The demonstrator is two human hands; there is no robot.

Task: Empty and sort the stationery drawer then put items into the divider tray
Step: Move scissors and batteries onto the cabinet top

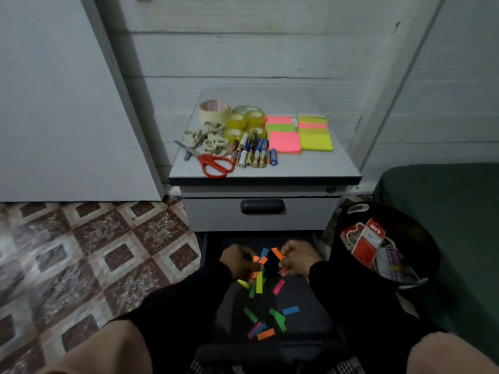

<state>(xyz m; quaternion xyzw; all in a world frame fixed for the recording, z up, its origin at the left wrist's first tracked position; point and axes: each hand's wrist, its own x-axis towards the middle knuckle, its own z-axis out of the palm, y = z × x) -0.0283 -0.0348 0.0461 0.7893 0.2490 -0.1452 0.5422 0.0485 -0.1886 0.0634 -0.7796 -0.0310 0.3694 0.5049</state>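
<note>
My left hand (pixel 237 261) and my right hand (pixel 297 259) are over the open bottom drawer (pixel 310 306), each pinching small coloured paper flags. An orange flag (pixel 277 253) sticks up from my right fingers; orange and blue flags (pixel 260 259) sit at my left fingers. Several more loose flags (pixel 272 317) lie scattered on the drawer's dark floor. On the cabinet top (pixel 310 164) are sorted groups: tape rolls (pixel 237 118), scissors (pixel 213 163), batteries (pixel 253 155) and sticky-note pads (pixel 299 133).
A black bin (pixel 405 238) with red-and-white packaging stands right of the drawer. The cabinet's upper drawer (pixel 262 214) is closed. Patterned tile floor (pixel 94 252) spreads to the left; a dark green cushion (pixel 459 211) is at the right. My knees frame the bottom.
</note>
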